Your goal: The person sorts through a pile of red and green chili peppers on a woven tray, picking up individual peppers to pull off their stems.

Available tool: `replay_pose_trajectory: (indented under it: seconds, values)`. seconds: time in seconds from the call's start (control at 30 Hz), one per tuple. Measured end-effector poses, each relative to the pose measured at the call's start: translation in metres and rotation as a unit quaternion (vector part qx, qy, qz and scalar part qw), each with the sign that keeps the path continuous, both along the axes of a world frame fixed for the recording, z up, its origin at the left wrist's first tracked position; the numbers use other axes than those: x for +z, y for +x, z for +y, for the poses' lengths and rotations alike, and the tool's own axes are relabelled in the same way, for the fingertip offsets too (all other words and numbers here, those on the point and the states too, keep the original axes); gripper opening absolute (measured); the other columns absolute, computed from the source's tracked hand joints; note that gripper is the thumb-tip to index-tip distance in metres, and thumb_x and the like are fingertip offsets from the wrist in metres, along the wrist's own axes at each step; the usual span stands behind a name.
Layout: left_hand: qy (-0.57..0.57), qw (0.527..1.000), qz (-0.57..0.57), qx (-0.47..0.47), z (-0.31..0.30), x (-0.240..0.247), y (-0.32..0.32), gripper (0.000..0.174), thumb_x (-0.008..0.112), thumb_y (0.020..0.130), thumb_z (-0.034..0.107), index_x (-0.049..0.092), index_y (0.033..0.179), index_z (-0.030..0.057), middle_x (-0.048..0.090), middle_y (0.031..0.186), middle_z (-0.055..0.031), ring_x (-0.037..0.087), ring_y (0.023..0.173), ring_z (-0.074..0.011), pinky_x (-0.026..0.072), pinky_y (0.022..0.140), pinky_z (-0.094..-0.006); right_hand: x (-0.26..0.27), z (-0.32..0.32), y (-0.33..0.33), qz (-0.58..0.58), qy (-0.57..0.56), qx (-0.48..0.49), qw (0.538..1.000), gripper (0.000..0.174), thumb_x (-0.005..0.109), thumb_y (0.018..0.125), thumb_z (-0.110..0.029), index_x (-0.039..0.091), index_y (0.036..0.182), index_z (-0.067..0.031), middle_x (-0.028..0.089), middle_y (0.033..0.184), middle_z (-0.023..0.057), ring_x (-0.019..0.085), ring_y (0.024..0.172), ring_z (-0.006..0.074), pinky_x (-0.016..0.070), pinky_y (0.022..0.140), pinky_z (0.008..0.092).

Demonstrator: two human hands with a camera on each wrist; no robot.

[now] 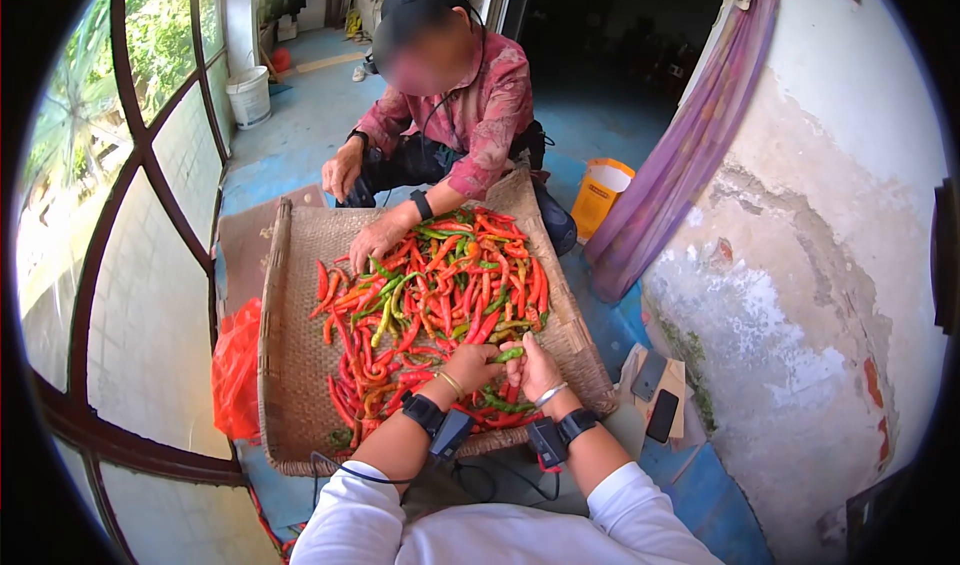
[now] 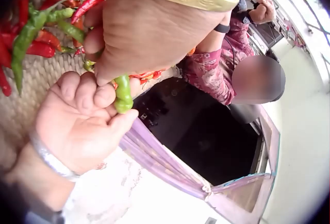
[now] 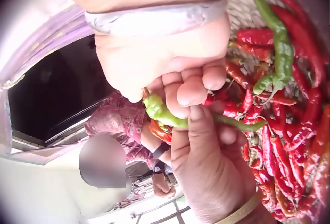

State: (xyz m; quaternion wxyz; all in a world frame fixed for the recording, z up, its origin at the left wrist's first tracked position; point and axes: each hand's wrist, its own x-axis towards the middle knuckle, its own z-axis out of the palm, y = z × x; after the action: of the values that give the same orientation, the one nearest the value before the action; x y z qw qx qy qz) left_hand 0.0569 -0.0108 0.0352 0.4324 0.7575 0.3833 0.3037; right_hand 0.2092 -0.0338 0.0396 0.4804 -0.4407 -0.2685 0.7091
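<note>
A green chili pepper (image 1: 508, 352) is held between both hands over the near right part of a woven tray (image 1: 285, 365). My left hand (image 1: 467, 368), with a gold bracelet, pinches it around its middle, thumb on top in the right wrist view. The thin stem end (image 3: 250, 126) sticks out past those fingers. At the thick pale end, my right hand (image 1: 537, 370), with a silver bracelet, grips it between thumb and curled fingers. Just below the hands lie heaped red chili peppers (image 1: 440, 285), with some green and yellowish ones among them.
Across the tray a person in a red patterned shirt (image 1: 490, 105) crouches, one hand (image 1: 383, 237) on the heap. A red plastic bag (image 1: 237, 370) lies left of the tray. Two phones (image 1: 661, 415) lie on cardboard at right. A yellow bucket (image 1: 600, 197) stands behind by a purple curtain (image 1: 690, 135).
</note>
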Motion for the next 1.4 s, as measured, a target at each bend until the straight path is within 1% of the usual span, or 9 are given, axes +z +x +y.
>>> replay_pose_trajectory:
  seconds: [0.27,0.37,0.43,0.53,0.6,0.63,0.83,1.27,1.4]
  values:
    - [-0.220,0.895,-0.371,0.119,0.028,0.030,-0.040,0.005,0.053,0.078,0.008,0.057,0.077,0.0056,0.055,0.063,0.0014,0.043,0.045,-0.0026,0.0367,0.041,-0.0158,-0.009,0.005,0.013,0.062,-0.018,-0.109,0.992,0.034,0.044,0.081,-0.039,0.054,0.083,-0.0064,0.051,0.054,0.0011,0.043,0.043,0.0110,0.0343,0.041,0.0232]
    - [-0.199,0.678,-0.673,0.218,0.042,0.035,-0.059,0.019,0.045,0.084,0.020,0.049,0.094,0.0058,0.057,0.084,-0.0046,0.046,0.048,-0.0047,0.0399,0.044,-0.0149,-0.008,0.003,0.010,0.027,-0.035,-0.095,0.994,0.030,0.043,0.082,-0.035,0.054,0.083,-0.0067,0.050,0.053,0.0009,0.043,0.045,0.0115,0.0341,0.042,0.0243]
    - [-0.219,0.621,-0.699,0.278,0.042,0.036,-0.065,0.021,0.044,0.084,0.025,0.049,0.091,0.0056,0.055,0.079,-0.0031,0.046,0.050,-0.0037,0.0410,0.043,-0.0177,-0.007,0.003,0.009,-0.004,-0.016,-0.062,0.998,0.030,0.043,0.083,-0.034,0.054,0.083,-0.0060,0.050,0.054,0.0007,0.044,0.045,0.0111,0.0341,0.041,0.0234]
    - [-0.237,0.794,-0.455,0.325,0.048,-0.011,-0.053,0.030,0.048,0.081,0.032,0.050,0.093,0.0039,0.055,0.075,-0.0026,0.047,0.048,-0.0058,0.0395,0.041,-0.0184,-0.003,0.002,0.006,-0.024,-0.014,-0.048,0.998,0.028,0.045,0.082,-0.032,0.054,0.083,-0.0054,0.051,0.055,0.0008,0.044,0.044,0.0104,0.0340,0.041,0.0221]
    - [-0.042,0.950,-0.157,0.269,0.047,-0.036,-0.042,0.036,0.055,0.075,0.028,0.049,0.101,0.0040,0.057,0.080,-0.0098,0.056,0.062,-0.0190,0.0449,0.052,-0.0290,-0.004,0.001,0.004,-0.050,-0.009,-0.043,0.998,0.027,0.045,0.082,-0.031,0.054,0.083,-0.0052,0.051,0.055,0.0010,0.044,0.044,0.0098,0.0342,0.040,0.0214]
    - [0.110,0.964,0.003,0.242,0.043,-0.038,-0.033,0.039,0.057,0.073,0.026,0.048,0.105,0.0046,0.057,0.083,-0.0126,0.058,0.069,-0.0242,0.0463,0.058,-0.0332,-0.003,0.001,0.004,-0.078,-0.002,-0.037,0.996,0.027,0.046,0.082,-0.030,0.054,0.082,-0.0050,0.051,0.055,0.0011,0.044,0.043,0.0093,0.0344,0.039,0.0207]
    - [0.079,0.933,0.301,0.180,0.022,-0.010,0.002,0.054,0.059,0.069,0.023,0.036,0.115,0.0078,0.048,0.102,-0.0145,0.056,0.080,-0.0285,0.0468,0.063,-0.0370,0.000,-0.001,0.002,-0.114,-0.014,-0.022,0.993,0.024,0.047,0.082,-0.028,0.054,0.082,-0.0046,0.052,0.055,0.0015,0.045,0.042,0.0080,0.0353,0.037,0.0196]
    - [0.071,0.939,0.290,0.168,0.017,-0.014,0.003,0.022,0.047,0.071,0.013,0.055,0.092,0.0069,0.058,0.079,-0.0132,0.058,0.071,-0.0284,0.0470,0.061,-0.0368,-0.012,0.003,-0.001,-0.236,-0.027,0.013,0.971,0.021,0.048,0.081,-0.024,0.055,0.083,-0.0049,0.054,0.063,0.0025,0.048,0.048,0.0077,0.0370,0.040,0.0199]
    - [-0.126,0.975,-0.076,0.167,0.020,-0.027,0.008,0.010,0.053,0.075,0.014,0.053,0.078,0.0045,0.055,0.063,-0.0067,0.056,0.054,-0.0180,0.0461,0.049,-0.0279,-0.043,0.009,-0.002,-0.423,0.150,0.035,0.893,0.020,0.047,0.082,-0.023,0.054,0.084,-0.0047,0.055,0.067,0.0034,0.050,0.052,0.0086,0.0386,0.042,0.0196]
